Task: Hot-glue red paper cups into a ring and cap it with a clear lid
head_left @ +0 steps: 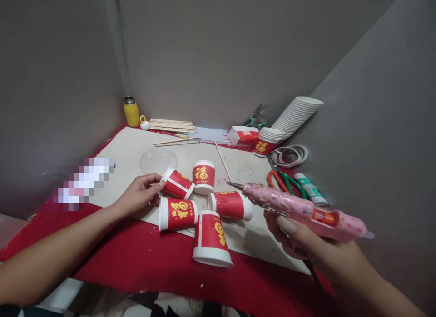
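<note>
Several red-and-white paper cups with gold characters lie in a ring, bases facing inward. My left hand [145,194] grips the rim of the upper-left paper cup [177,182], thumb on its side. Around it are the far cup [204,177], the right cup [229,205], the near cup [211,240] and the left cup [179,213]. My right hand [306,240] is closed round a pink hot glue gun [289,205]. The gun's metal nozzle points left, above the right cup. Part of my right fingers is hidden behind the gun.
A cardboard sheet [119,149] covers part of the red cloth [129,258]. Wooden sticks [172,125], a clear disc [158,161] and a yellow bottle [131,112] are at the back left. Stacked cups [296,117], a coiled cable [289,156] and scissors [291,183] stand at the right.
</note>
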`<control>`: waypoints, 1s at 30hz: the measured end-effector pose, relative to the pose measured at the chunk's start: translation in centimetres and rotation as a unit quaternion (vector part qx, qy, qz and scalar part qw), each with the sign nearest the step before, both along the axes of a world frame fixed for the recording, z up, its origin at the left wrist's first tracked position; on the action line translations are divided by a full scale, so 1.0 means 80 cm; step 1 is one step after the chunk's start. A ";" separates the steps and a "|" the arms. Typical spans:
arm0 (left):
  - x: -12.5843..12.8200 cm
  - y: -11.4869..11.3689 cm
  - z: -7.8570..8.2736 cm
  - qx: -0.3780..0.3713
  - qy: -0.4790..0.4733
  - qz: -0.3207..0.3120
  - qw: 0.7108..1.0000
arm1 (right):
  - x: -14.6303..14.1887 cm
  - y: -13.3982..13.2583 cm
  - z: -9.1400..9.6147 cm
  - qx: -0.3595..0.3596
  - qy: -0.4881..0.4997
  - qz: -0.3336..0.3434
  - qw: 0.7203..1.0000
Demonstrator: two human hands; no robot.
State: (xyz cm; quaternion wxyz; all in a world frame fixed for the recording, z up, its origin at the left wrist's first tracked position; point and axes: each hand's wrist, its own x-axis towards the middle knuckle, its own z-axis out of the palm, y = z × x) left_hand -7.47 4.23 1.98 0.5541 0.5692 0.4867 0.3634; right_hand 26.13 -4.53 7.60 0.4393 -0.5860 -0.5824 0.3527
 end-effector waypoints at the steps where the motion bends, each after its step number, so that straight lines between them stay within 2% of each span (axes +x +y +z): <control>1: -0.002 0.000 0.003 0.010 0.006 0.012 1.000 | 0.001 -0.004 -0.005 -0.021 0.051 -0.020 0.998; 3: -0.006 0.002 0.011 0.039 0.016 0.044 0.998 | 0.002 -0.007 -0.012 -0.032 0.153 -0.032 0.987; 5: -0.010 0.004 0.018 0.086 0.029 0.094 0.991 | 0.006 -0.003 -0.017 -0.008 0.218 -0.019 0.976; 9: -0.017 0.014 0.026 0.172 0.063 0.189 0.965 | 0.024 0.012 -0.026 0.039 0.201 0.004 0.979; 11: -0.022 0.021 0.023 0.188 0.078 0.210 0.956 | 0.032 0.020 -0.028 0.056 0.175 -0.018 0.983; 15: -0.029 0.034 0.010 0.203 0.111 0.231 0.945 | 0.036 0.030 -0.028 0.083 0.131 -0.081 0.985; 18: -0.031 0.039 0.001 0.200 0.132 0.236 0.942 | 0.035 0.038 -0.026 0.098 0.127 -0.102 0.982; 23: -0.030 0.039 0.000 0.202 0.148 0.232 0.940 | 0.042 0.052 -0.027 0.128 0.085 -0.146 0.977; 30: -0.028 0.040 0.000 0.194 0.151 0.226 0.943 | 0.048 0.062 -0.029 0.136 0.064 -0.134 0.979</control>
